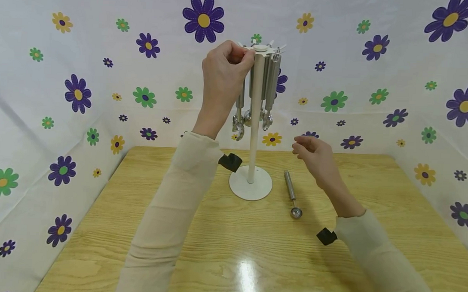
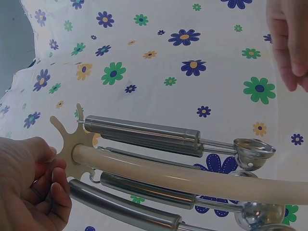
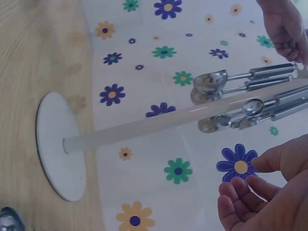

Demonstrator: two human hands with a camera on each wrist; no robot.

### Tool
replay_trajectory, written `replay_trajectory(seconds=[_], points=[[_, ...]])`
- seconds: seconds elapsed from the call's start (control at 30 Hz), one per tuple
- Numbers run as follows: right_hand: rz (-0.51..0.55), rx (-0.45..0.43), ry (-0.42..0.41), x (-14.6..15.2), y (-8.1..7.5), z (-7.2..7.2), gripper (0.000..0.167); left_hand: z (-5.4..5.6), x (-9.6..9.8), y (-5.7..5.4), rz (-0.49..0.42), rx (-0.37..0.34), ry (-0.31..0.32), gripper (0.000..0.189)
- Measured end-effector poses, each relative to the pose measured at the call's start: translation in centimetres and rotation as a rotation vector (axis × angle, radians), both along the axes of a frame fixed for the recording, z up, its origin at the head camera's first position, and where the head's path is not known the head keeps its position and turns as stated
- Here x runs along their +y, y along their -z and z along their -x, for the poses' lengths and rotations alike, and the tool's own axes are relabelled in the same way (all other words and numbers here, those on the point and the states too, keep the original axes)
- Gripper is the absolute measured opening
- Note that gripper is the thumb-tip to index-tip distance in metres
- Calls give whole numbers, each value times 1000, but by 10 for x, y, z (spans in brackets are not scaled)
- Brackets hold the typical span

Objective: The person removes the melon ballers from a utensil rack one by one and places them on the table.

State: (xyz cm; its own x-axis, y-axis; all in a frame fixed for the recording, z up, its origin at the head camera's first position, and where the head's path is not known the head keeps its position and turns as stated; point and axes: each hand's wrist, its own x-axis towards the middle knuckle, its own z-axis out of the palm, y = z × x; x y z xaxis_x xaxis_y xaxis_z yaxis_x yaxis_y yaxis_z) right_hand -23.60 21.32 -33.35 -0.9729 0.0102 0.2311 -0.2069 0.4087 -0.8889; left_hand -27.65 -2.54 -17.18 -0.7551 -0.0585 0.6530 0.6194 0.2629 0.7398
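The head view alone shows the loose scoop [image 1: 290, 185] whole, beside a slim white stand [image 1: 254, 134] on the wooden table [image 1: 199, 256]. Shiny steel scoops [image 1: 273, 85] hang from the stand; left hand [image 1: 226, 72] pinches its hooked top [image 2: 71, 139], right hand [image 1: 316, 159], fingers loosely bent, holds nothing

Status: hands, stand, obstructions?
Left hand pinching top of stand. Right hand empty. Stand upright, utensils hanging; loose scoop on table. No obstruction visible.

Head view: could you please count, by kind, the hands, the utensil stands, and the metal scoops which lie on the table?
Hands: 2 (left hand, right hand)
White utensil stand: 1
Metal scoop lying down: 1
Total: 4
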Motion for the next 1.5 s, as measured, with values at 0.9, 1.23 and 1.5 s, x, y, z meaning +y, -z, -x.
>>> replay_trajectory(seconds=[0.9,1.23,1.5], points=[[216,313,-42,-49,-103,8,30,-2,0,-1,-10,-13,0,16],[259,362,-48,-63,-116,14,31,-1,-1,-2,-11,-10,-2,16],[366,355,-92,-72,-112,22,26,-2,-1,-2,-10,-16,13,16]])
